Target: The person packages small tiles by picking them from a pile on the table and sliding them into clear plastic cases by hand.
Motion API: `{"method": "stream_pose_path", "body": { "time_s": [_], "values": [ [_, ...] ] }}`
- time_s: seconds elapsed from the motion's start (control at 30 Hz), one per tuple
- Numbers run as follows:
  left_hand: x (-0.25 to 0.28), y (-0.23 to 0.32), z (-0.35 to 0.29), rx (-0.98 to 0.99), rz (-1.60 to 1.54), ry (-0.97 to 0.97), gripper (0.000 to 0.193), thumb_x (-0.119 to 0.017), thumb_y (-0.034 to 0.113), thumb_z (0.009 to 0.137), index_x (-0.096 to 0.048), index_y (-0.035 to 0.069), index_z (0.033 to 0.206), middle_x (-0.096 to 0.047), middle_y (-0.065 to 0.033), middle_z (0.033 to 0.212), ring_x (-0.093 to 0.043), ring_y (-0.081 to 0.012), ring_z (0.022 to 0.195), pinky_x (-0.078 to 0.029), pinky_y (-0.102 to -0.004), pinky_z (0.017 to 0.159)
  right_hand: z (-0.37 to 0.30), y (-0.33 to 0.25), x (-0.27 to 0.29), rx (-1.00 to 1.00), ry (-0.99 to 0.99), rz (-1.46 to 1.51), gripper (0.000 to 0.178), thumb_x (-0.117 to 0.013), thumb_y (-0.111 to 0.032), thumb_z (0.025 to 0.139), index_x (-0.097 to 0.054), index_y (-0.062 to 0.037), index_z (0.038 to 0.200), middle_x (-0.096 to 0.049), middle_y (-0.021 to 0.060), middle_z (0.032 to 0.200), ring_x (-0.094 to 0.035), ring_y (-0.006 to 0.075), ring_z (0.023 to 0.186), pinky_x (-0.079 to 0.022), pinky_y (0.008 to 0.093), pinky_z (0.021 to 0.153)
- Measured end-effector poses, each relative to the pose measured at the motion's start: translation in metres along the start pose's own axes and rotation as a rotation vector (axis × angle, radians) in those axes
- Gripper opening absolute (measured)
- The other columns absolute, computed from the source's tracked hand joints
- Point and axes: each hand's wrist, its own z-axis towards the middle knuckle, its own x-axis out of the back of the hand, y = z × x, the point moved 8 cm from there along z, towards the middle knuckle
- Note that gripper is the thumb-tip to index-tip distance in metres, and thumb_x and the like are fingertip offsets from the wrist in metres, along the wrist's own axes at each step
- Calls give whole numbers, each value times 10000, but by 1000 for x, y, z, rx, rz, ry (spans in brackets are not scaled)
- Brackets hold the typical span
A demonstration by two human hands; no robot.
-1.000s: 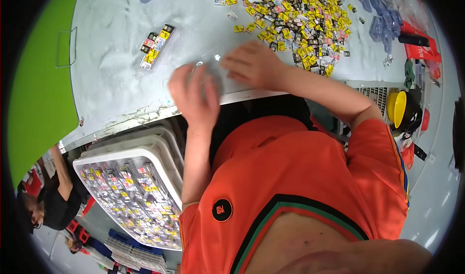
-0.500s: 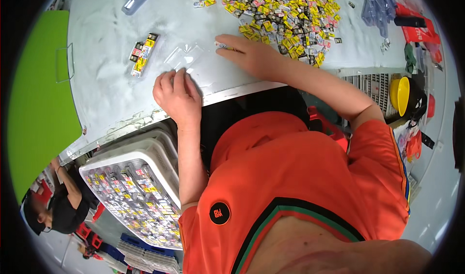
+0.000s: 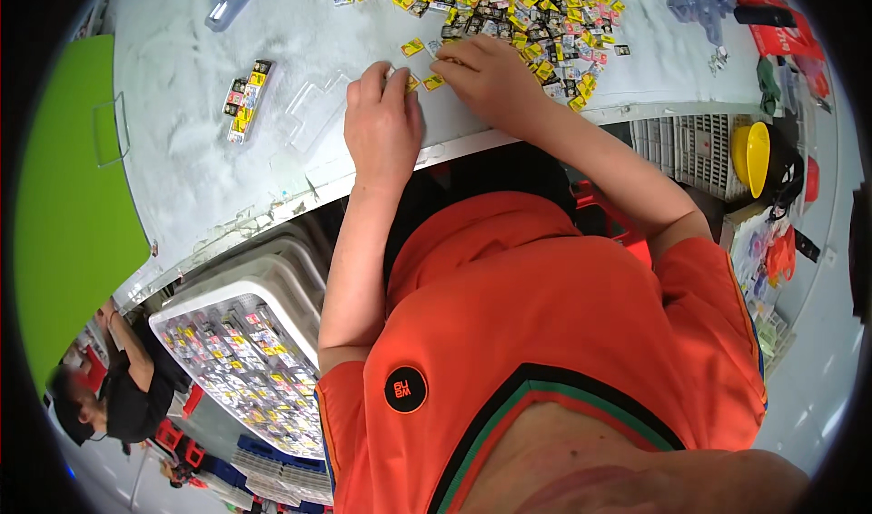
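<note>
On the white table, my left hand (image 3: 383,128) has its fingers curled down over small printed pieces, and a yellow piece (image 3: 411,84) pokes out by the fingertips. My right hand (image 3: 501,83) is bent into a pinch close by, at the near edge of a big heap of small yellow, black, pink and white pieces (image 3: 536,24). What lies between its fingertips is mostly hidden. A clear plastic tray (image 3: 313,110) sits to the left of my left hand. Farther left stands a similar narrow tray filled with printed pieces (image 3: 247,102).
Clear bluish plastic trays lie at the far left (image 3: 234,1) and far right (image 3: 699,5). A green board (image 3: 68,205) borders the table's left. Below the edge is a white basket (image 3: 295,323) of filled packs. A yellow bowl (image 3: 750,160) stands right; another person (image 3: 127,369) works lower left.
My left hand has moved right, off the clear tray, to small pieces beside my right hand. The right hand has moved up and right to the heap's edge. Several loose pieces now lie between them.
</note>
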Motion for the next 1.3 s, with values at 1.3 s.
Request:
{"method": "stream_pose_path", "body": {
  "time_s": [1.3],
  "values": [
    [25, -30, -27, 314, -138, -29, 351, -783, 64, 824, -667, 22, 1152, -670, -131, 969, -678, -273, 794, -554, -386, 691, 26, -12, -18, -76, -34, 186, 225, -754, -133, 820, -722, -105, 1042, -652, 49, 908, -627, 283, 888, -514, 416, 776]
  ]
}}
